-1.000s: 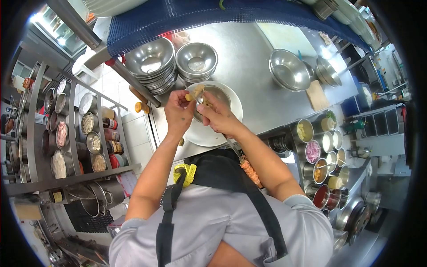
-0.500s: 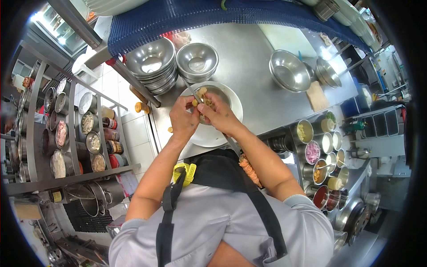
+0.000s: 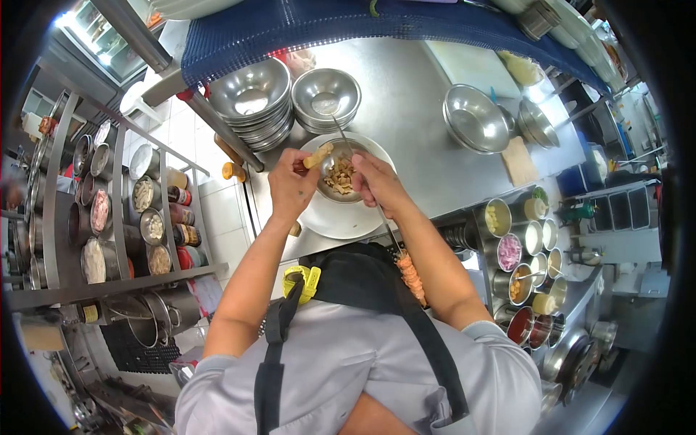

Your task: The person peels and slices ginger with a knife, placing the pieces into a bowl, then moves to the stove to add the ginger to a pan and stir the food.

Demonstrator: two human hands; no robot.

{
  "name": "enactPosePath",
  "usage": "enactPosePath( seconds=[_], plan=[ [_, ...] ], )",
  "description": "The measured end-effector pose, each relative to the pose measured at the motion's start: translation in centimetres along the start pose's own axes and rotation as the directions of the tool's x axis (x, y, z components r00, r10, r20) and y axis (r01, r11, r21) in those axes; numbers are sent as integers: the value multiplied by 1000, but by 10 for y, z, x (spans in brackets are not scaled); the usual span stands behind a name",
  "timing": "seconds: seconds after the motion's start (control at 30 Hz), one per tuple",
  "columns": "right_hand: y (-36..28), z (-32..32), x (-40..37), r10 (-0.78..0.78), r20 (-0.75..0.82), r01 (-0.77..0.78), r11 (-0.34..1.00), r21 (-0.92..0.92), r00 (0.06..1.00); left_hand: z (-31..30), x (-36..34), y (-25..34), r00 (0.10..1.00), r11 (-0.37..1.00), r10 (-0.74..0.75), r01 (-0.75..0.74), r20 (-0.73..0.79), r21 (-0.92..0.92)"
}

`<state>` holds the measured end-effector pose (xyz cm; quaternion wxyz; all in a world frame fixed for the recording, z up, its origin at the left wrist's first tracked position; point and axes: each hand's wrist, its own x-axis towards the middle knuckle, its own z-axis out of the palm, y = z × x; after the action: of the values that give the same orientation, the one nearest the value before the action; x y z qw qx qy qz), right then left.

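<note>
The pale yellow piece of food [image 3: 317, 156] is pinched in my left hand [image 3: 293, 181], above the rim of a metal bowl [image 3: 326, 190] that holds chopped pieces [image 3: 339, 175]. My right hand [image 3: 375, 181] grips a long metal tool [image 3: 388, 230]. The bowl sits on a white plate [image 3: 330, 223] on the table [image 3: 406, 130], near stacked bowls [image 3: 326, 101].

yellowish piece [image 3: 317, 156]: one end's lost in the left hand [image 3: 290, 190] lol | metal rod [image 3: 339, 127]: middle covered by right hand [image 3: 380, 184] | plate [image 3: 339, 223]: center's under the bowl [image 3: 325, 188] | white dishes [image 3: 203, 6]: chopped off up top | jar labels [image 3: 189, 236]: way too tiny to read
</note>
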<state>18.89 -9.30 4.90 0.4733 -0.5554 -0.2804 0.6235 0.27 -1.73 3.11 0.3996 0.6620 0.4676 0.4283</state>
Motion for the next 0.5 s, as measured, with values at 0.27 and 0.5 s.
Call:
enactPosePath(
  seconds=[0.27, 0.5],
  plan=[
    [0, 29, -10, -133, 10, 133, 980, -147, 991, 2, -3, 14, 998, 999, -12, 10, 58, 31],
    [14, 22, 1, -191, 22, 191, 958, -212, 981, 2, -9, 16, 997, 989, 44, -53, 71, 138]
  ],
)
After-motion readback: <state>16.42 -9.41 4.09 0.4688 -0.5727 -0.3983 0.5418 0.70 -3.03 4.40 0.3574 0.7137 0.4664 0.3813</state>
